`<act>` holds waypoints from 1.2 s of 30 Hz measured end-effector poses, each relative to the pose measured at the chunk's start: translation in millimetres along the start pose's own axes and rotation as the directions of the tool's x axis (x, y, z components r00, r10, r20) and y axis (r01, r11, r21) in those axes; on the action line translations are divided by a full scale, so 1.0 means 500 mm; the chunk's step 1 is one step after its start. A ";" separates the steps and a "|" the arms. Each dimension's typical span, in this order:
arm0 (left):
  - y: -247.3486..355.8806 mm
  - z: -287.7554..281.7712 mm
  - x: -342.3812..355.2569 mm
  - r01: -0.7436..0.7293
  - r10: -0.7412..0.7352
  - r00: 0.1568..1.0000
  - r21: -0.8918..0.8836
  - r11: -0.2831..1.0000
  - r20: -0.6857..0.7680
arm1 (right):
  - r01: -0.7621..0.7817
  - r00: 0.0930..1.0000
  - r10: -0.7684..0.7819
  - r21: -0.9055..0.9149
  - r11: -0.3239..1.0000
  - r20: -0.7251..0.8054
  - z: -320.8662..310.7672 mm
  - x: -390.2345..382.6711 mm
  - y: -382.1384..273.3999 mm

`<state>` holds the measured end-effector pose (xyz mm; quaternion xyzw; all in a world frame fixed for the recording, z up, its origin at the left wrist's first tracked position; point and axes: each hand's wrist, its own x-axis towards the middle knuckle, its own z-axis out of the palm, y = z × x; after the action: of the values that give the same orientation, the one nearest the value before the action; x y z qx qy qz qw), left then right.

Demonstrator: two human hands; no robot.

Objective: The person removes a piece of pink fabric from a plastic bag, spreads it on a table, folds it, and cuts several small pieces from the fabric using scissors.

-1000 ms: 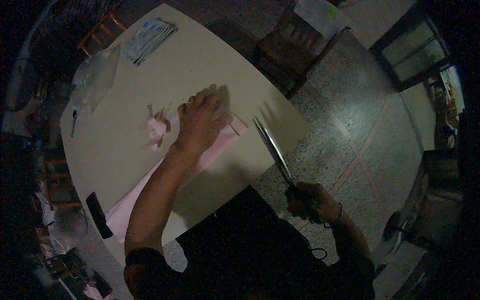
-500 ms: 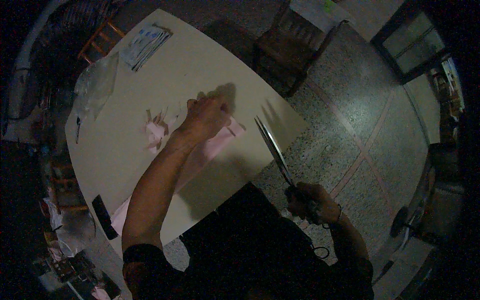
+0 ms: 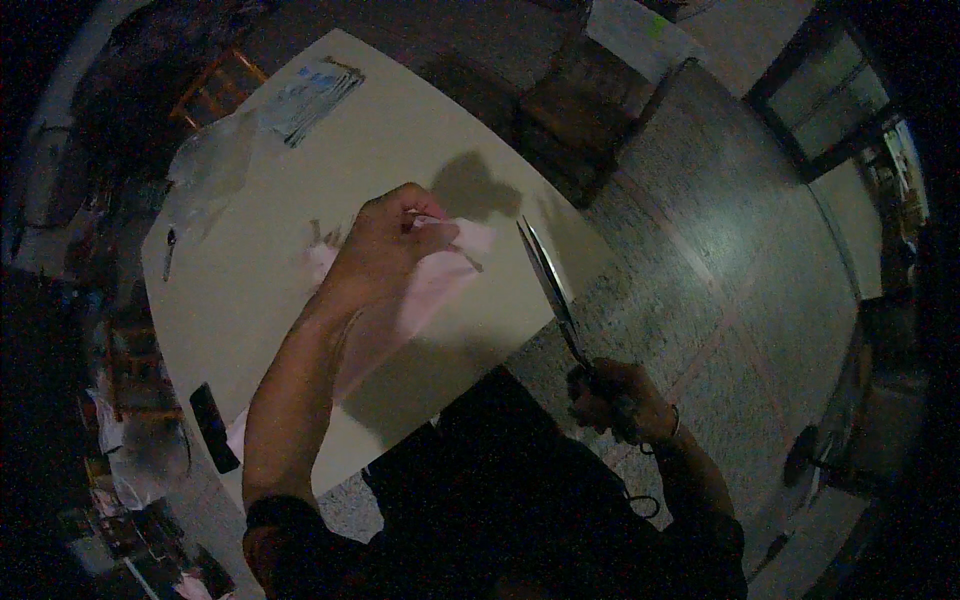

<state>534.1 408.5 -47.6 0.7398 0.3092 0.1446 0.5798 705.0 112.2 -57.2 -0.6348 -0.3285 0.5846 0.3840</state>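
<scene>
On the far left part of the pale, smooth-topped table [image 3: 400,130] lies a fanned stack of printed grey-white sheets [image 3: 315,100] with blue patches; its print is too blurred to read. Nearer, at the left edge, is a clear, crumpled plastic sheet [image 3: 215,165].

The person's left hand [image 3: 392,238] reaches over the middle of the table, its thumb and fingertips pinched narrow on the far right end of a long, pale-pink strip of thin material [image 3: 425,292]; whether this is cloth or paper cannot be told. The gripped end is raised and folded over at the fingers, while the rest runs beneath the forearm toward the near left edge, beside a flat, black, oblong object [image 3: 213,428]. Small, pale-pink scraps [image 3: 320,260] lie just left of this hand.

The right hand [image 3: 622,400] is closed around the dark handles of long, silver-bladed metal scissors [image 3: 547,280]. Their narrowly parted blades point far and slightly left, apart from the pink strip.
</scene>
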 end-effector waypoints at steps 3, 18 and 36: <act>0.042 0.003 -0.053 0.225 -0.269 0.961 -0.386 0.895 -0.064 | 0.133 0.991 -0.135 -0.220 0.966 0.003 0.001 0.026 0.009; -0.029 0.061 -0.323 0.079 -0.279 0.955 -0.821 0.566 -0.101 | 0.521 0.850 -0.523 -0.050 0.852 -0.056 0.157 0.132 -0.082; -0.077 0.056 -0.392 -0.010 -0.140 0.986 -0.879 0.478 -0.087 | 0.352 0.931 -0.365 0.229 0.908 0.019 0.235 0.167 -0.086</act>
<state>388.6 269.6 -63.8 0.3157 0.2617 0.3138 0.8564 597.9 217.8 -63.1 -0.4986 -0.3839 0.5562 0.5428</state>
